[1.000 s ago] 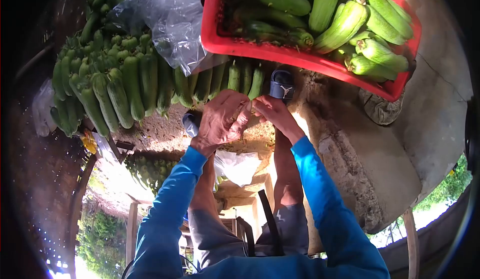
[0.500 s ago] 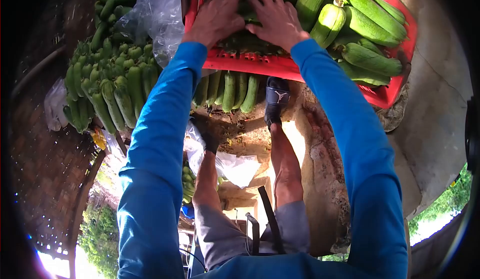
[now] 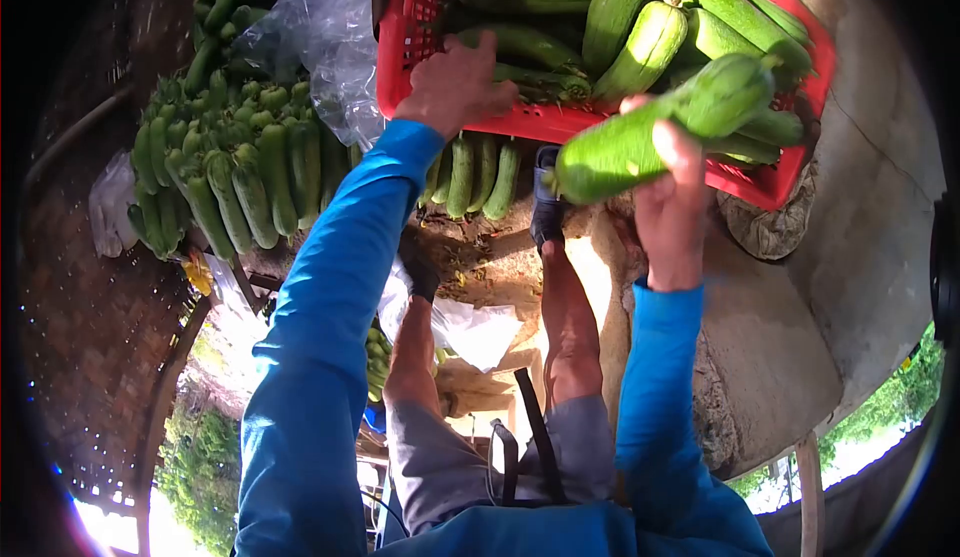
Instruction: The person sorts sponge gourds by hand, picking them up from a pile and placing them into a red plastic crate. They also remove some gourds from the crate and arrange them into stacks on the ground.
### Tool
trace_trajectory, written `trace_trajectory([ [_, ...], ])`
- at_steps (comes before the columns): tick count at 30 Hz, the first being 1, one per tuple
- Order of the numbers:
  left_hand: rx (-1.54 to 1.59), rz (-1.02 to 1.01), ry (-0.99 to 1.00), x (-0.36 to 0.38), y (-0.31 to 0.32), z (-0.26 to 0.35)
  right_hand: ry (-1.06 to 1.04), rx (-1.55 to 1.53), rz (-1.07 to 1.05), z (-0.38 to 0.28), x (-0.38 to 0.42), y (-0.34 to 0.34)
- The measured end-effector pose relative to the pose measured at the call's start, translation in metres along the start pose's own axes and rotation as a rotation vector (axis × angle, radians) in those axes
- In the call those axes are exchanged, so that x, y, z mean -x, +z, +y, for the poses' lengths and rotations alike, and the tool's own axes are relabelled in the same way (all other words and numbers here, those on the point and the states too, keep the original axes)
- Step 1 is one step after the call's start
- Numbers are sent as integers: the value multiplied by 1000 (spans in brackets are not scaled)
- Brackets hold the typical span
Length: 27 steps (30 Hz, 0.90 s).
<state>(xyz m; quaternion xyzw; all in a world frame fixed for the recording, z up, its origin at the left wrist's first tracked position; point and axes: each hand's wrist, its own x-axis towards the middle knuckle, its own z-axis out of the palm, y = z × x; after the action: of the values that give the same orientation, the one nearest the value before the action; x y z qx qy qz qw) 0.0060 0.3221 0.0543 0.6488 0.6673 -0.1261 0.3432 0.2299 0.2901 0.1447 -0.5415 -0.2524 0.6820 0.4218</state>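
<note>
A long green gourd [image 3: 620,155] is gripped in my right hand [image 3: 672,192], held tilted over the front edge of a red crate [image 3: 560,123]. My left hand [image 3: 455,85] reaches over the crate's front left wall, its fingers spread near the green gourds inside. Whether its fingertips touch one is unclear. Several more gourds, such as a pale green one [image 3: 645,49], lie in the crate at different angles.
At the left stands a large pile of green gourds [image 3: 235,177], with clear plastic [image 3: 325,37] behind it. A row of gourds [image 3: 462,177] lies below the crate. My feet are on the ground near a white plastic sheet [image 3: 478,335]. Greenery shows at the lower edges.
My right hand has left the crate's inside and come right and nearer to me, now holding a gourd. My left hand has shifted slightly right and toward me.
</note>
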Motion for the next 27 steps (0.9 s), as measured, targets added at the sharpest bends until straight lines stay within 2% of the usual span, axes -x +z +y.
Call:
trace_trajectory([
  [2, 34, -39, -5, 0, 0, 1, 171, -70, -93, 8, 32, -8],
  [4, 183, 12, 82, 1, 6, -6, 227, -85, -122, 34, 59, -18],
  [7, 115, 19, 94, 11, 3, -9, 436, -137, 18, 62, 94, -19],
  [8, 110, 21, 93, 11, 3, -7, 469, -63, 8, 72, 100, -23],
  [10, 7, -35, 59, 5, 1, 1, 625, -129, 75, 112, 120, -41],
  [13, 136, -60, -29, -3, -2, 8, 623, -149, 56, 141, 136, -51],
  [15, 267, -15, -45, 2, -1, 6, 749, -93, 39, 140, 136, -47],
  [20, 415, 38, 24, 32, -33, -5, 801, 41, 23, 145, 137, -44],
  [24, 728, 523, 122, 85, -57, -78, 824, 180, -64, 171, 135, -60],
  [25, 637, 543, -14, 100, -70, -102, 828, 260, -10, 167, 134, -52],
  [26, 957, 432, -299, 116, -89, -108, 826, 343, 49, 162, 128, -44],
  [27, 1151, 467, -353, 120, -91, -137, 847, 389, -14, 171, 122, -52],
])
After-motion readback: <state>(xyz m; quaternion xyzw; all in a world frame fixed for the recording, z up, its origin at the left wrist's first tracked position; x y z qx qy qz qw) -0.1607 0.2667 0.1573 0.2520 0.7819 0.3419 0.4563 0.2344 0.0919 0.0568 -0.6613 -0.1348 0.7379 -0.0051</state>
